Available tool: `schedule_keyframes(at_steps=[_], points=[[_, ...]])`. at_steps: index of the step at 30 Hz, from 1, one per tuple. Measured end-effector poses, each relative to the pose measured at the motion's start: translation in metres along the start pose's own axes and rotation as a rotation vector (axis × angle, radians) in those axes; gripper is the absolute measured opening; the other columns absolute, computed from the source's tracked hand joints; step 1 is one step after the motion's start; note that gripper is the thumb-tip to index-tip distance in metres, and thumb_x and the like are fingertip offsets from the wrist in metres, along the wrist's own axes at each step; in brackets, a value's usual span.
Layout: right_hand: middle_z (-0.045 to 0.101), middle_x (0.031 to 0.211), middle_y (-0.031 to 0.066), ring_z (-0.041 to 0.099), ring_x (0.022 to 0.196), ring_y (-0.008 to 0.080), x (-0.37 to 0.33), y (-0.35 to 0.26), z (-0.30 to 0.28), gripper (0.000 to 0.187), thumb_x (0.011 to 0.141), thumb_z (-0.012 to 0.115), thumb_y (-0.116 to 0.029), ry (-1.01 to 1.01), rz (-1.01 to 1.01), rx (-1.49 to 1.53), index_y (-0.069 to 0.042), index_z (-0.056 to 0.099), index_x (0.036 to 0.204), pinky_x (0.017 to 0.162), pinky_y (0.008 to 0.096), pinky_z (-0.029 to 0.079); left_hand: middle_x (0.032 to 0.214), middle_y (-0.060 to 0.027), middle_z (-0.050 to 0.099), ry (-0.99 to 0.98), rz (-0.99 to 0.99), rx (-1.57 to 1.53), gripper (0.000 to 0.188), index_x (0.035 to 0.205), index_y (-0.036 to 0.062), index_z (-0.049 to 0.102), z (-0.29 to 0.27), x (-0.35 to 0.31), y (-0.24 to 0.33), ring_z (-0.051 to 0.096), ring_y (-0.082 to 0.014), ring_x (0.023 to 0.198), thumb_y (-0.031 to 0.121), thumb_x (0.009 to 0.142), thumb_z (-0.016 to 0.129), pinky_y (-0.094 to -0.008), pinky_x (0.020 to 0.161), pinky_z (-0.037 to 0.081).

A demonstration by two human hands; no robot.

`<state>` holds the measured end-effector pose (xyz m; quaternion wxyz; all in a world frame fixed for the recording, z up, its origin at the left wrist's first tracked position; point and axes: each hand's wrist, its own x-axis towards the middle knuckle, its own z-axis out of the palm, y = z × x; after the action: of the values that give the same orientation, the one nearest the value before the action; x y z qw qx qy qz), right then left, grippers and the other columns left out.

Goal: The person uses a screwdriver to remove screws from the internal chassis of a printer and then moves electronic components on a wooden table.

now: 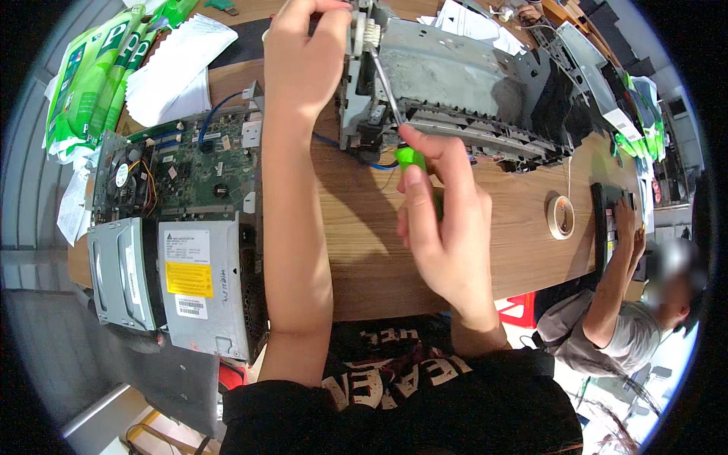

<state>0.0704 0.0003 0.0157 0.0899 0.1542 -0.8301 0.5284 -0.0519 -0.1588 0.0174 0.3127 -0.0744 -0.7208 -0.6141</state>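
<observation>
My right hand [447, 220] is wrapped round the green handle of a screwdriver [387, 89]. Its metal shaft slants up and to the left, and the tip is at the white gears [369, 34] on the left end of a grey metal printer chassis [455, 72]. Whether the tip touches a screw there is too small to tell. My left hand [307, 49] grips the chassis's upper left end beside those gears, with thumb and fingers bent. The picture's top edge cuts off part of those fingers.
Left of my forearm lies an opened computer case with a green circuit board [208, 171] and a power supply [201, 280]. Green paper packs [87, 83] and loose sheets [178, 64] lie behind it. A tape roll [560, 218] is to the right, near another person [629, 326].
</observation>
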Motion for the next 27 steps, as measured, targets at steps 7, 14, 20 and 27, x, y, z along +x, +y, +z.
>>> schedule_keyframes(at_steps=[7, 14, 20, 27], points=[[0.060, 0.075, 0.0104, 0.057, 0.052, 0.0136, 0.006, 0.006, 0.019, 0.023, 0.094, 0.047, -0.002, 0.120, -0.175, -0.117, 0.001, 0.050, 0.117, 0.051, 0.0293, 0.044, 0.068, -0.0018, 0.048, 0.041, -0.025, 0.017, 0.009, 0.079, 0.0013, 0.053, 0.002, -0.001, 0.005, 0.042, -0.0091, 0.066, 0.006, 0.086, 0.050, -0.0250, 0.060, 0.035], [0.058, 0.071, 0.0076, 0.052, 0.049, 0.0098, 0.024, -0.001, 0.011, 0.023, 0.095, 0.045, -0.003, 0.092, -0.142, -0.066, 0.003, 0.049, 0.117, 0.047, 0.0248, 0.041, 0.083, -0.0048, 0.061, 0.000, 0.040, 0.039, 0.018, 0.088, -0.0013, 0.060, -0.002, 0.011, -0.018, 0.050, -0.0112, 0.079, 0.014, 0.083, 0.051, -0.0231, 0.076, 0.039], [0.057, 0.072, 0.0047, 0.050, 0.048, 0.0057, 0.009, 0.003, 0.007, 0.026, 0.095, 0.046, -0.004, 0.069, -0.068, -0.021, 0.002, 0.051, 0.119, 0.045, 0.0225, 0.039, 0.094, -0.0066, 0.064, -0.027, 0.024, -0.027, 0.022, 0.095, -0.0008, 0.064, -0.002, 0.006, -0.010, 0.054, -0.0141, 0.090, 0.017, 0.087, 0.052, -0.0245, 0.084, 0.040], [0.062, 0.087, 0.0172, 0.061, 0.073, 0.0302, 0.006, 0.007, 0.002, 0.026, 0.091, 0.050, -0.001, 0.045, -0.017, 0.077, 0.001, 0.053, 0.117, 0.066, 0.0326, 0.047, 0.097, -0.0088, 0.055, 0.011, 0.327, 0.136, 0.017, 0.094, -0.0015, 0.062, -0.010, 0.000, 0.008, 0.054, -0.0173, 0.087, 0.004, 0.083, 0.051, -0.0242, 0.074, 0.041]])
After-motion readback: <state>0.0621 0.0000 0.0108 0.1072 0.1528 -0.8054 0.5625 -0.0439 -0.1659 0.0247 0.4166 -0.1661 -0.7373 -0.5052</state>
